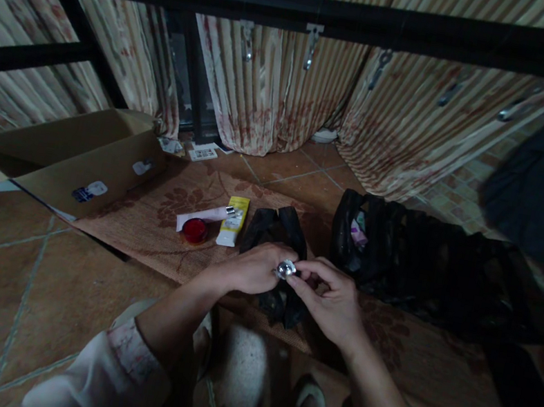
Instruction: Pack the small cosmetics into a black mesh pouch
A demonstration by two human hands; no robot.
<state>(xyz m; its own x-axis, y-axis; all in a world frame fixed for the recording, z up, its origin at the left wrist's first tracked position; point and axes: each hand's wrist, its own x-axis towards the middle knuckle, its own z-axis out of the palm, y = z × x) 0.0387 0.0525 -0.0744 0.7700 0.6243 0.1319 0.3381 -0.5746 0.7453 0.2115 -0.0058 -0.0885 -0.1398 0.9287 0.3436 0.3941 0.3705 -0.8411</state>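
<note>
A small shiny silver rounded object (285,269) sits between my two hands. My left hand (256,268) is closed around its left side, with most fingers curled out of sight. Thumb and fingers of my right hand (330,296) pinch it from the right. Exactly what kind of object it is, I cannot make out. Beneath both hands lies a crumpled black plastic bag (295,225). To the left, a pale pink tube (202,216) with a silver cap rests beside a round red container (194,230) and a yellow-and-white tube (233,223).
A patterned cloth (164,219) lies under these things. An open cardboard box (92,175) stands at the left. More black plastic bags (413,263) stretch along the right. A dark metal bar (337,15) with hanging hooks crosses in front of striped curtains (281,93).
</note>
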